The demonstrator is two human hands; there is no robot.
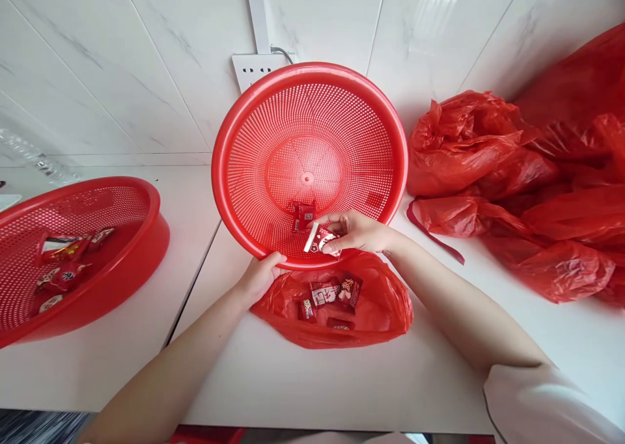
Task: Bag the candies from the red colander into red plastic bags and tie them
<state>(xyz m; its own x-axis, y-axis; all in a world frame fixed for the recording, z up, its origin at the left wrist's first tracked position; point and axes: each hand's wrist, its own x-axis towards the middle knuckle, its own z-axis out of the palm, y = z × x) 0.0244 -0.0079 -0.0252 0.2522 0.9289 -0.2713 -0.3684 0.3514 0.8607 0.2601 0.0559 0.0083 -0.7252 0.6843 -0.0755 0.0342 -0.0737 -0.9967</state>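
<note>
A red plastic basket [312, 73] with mesh walls is tilted toward me against the wall. My left hand [263, 276] grips its lower left rim, seemingly together with the edge of a red plastic bag [375, 301]. My right hand [359, 230] pinches a small red-and-white candy packet [319, 239] over the basket's lower rim. Behind that packet, another dark red packet [303, 215] lies inside the basket. The bag sits open below the rim, with several wrapped candies [325, 294] in it.
A second red basket [159, 229] at the left holds several wrapped packets [63, 275]. Crumpled red plastic bags [469, 151] are heaped at the right, beside a dark red strip [439, 239]. A power strip [249, 66] is at the wall; a clear bottle [39, 161] lies far left.
</note>
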